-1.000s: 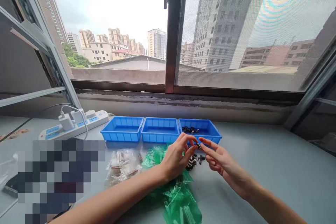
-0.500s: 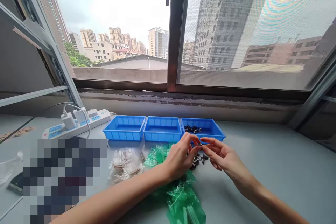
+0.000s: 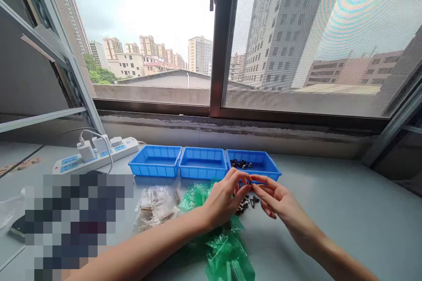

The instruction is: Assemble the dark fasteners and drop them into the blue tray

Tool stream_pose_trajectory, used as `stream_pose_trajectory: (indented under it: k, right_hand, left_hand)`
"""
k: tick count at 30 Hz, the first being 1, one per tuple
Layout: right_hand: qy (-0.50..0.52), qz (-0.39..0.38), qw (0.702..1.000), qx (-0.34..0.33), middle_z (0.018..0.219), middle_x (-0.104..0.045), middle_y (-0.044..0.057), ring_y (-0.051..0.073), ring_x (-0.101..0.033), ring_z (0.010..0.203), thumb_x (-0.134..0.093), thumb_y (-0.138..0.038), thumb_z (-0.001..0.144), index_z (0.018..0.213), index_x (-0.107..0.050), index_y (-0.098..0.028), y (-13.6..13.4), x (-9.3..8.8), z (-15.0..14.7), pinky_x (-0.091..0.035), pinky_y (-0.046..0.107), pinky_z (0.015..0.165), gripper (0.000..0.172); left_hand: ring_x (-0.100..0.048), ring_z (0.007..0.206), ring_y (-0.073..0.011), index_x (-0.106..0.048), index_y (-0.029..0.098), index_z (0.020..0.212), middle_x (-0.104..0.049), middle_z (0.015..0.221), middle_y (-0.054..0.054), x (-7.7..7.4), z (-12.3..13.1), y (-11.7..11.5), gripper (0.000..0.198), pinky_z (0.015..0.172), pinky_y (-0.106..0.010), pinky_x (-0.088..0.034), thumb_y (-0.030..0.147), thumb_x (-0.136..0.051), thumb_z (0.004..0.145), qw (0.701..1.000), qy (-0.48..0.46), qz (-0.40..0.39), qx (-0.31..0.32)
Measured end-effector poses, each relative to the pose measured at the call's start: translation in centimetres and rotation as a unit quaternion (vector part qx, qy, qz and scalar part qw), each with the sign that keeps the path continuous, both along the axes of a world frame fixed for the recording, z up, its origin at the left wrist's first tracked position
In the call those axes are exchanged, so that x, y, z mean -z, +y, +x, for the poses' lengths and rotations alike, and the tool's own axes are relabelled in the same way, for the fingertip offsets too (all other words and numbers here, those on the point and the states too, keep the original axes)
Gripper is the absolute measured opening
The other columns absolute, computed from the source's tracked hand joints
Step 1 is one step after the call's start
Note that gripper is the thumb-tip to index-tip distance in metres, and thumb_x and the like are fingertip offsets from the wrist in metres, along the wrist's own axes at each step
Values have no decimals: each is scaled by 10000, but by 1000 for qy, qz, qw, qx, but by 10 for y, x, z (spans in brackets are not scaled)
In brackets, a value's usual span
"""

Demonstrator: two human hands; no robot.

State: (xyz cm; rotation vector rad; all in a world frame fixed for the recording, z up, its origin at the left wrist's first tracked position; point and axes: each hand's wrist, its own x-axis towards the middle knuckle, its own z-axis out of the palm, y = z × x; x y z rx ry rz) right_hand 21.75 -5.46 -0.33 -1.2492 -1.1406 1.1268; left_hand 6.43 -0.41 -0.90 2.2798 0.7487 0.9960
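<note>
My left hand [image 3: 226, 195] and my right hand [image 3: 278, 195] meet fingertip to fingertip just in front of the right blue bin [image 3: 272, 169]. Both pinch one small dark part [image 3: 250, 183] between them, mostly covered by the fingers, so its kind cannot be made out. Under the hands lies a pile of small black and silver parts [image 3: 243, 205] on the table, with one black piece [image 3: 254, 201] at its right edge. Similar black parts [image 3: 241, 164] lie inside the right bin. A green plastic bag [image 3: 231, 252] spreads below my left wrist.
The middle blue bin [image 3: 203, 172] and left blue bin [image 3: 154, 170] stand in a row with the right one. Clear bags of small parts [image 3: 156, 206] lie left of my forearm. A power strip [image 3: 125, 147] with plugs sits at the back left, below the window.
My right fingertips have closed in on the left ones, and both hands now pinch the small dark part. The view has shifted slightly.
</note>
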Motion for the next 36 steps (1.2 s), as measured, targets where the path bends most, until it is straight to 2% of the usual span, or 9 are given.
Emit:
stream_pose_trajectory:
  k: [2,7,11,28,30,32,34,36]
  right_hand:
    - [1,-2,1000,5,599,-598,-9,82,-377,413,-721,-656,584,994,-668,-202,0,0,0,-292,234,409,614]
    - [-16,3,1000,8,671,-628,17,76,-392,428,-723,-652,580,901,-704,-194,0,1,2,-311,239,413,559]
    - [-16,-3,1000,7,563,-559,-13,85,-387,438,-711,-652,604,915,-714,-189,-2,1,2,-315,239,426,558]
    - [6,-40,999,18,452,-466,-47,89,-372,445,-749,-571,600,968,-729,-170,-5,-4,0,-289,229,444,545]
    - [18,-38,999,29,514,-535,-24,81,-369,448,-771,-557,564,937,-737,-180,-5,-6,0,-280,227,436,532]
    - [26,-35,998,45,662,-630,14,67,-364,448,-789,-548,530,912,-741,-193,-5,-8,-1,-275,228,429,524]
    - [28,-31,998,54,774,-666,34,60,-362,448,-794,-542,518,910,-741,-205,-4,-9,-1,-277,231,427,520]
    - [23,-30,998,47,781,-667,34,64,-368,454,-788,-540,529,920,-739,-210,-4,-9,0,-281,233,431,514]
  left_hand:
    - [-532,692,-114,-510,223,989,-561,931,-7,-1,0,-1,143,637,-231,-420,313,-417,929,1000,-1,-8,-7]
    - [-513,641,-111,-479,217,974,-550,824,24,-5,0,-3,89,620,-237,-387,265,-430,917,999,18,-34,-24]
    - [-513,654,-118,-472,216,962,-528,800,30,-6,1,-4,67,625,-239,-374,245,-438,913,998,29,-44,-28]
    - [-530,671,-106,-484,210,959,-554,882,21,-7,1,-4,88,638,-230,-387,278,-452,913,999,25,-35,-19]
    - [-530,681,-107,-485,210,966,-556,913,14,-5,1,-3,96,651,-233,-393,286,-462,910,999,20,-27,-16]
    - [-527,678,-107,-487,209,972,-553,917,11,-3,2,-3,105,648,-234,-394,290,-464,910,999,19,-21,-14]
    - [-528,679,-110,-488,209,979,-550,904,11,-2,2,-2,107,644,-235,-393,286,-457,912,1000,18,-19,-14]
    - [-530,685,-114,-486,208,986,-550,893,10,-2,2,-2,109,645,-235,-395,280,-443,916,1000,17,-18,-14]
